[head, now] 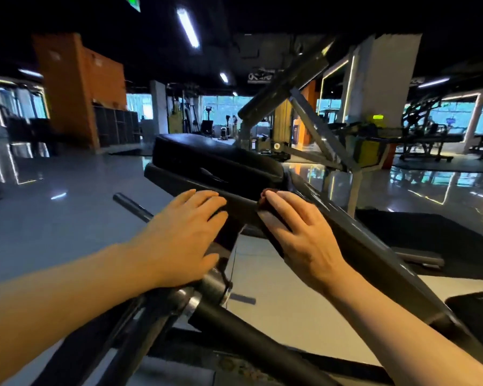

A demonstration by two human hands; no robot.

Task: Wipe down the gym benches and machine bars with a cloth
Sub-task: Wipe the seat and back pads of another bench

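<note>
Honestly, mid-wipe on the machine bar [332, 215]: right hand [299, 232] presses a dark cloth [265, 201] flat onto it, left hand [184, 232] rests open-fingered nearby. Next, I'd guess, slide the cloth further along.

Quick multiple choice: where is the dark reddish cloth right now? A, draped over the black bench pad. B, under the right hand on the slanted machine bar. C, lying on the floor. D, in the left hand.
B: a bit of the dark reddish cloth shows at the fingertips of the right hand, which lies on the slanted machine bar.
</note>
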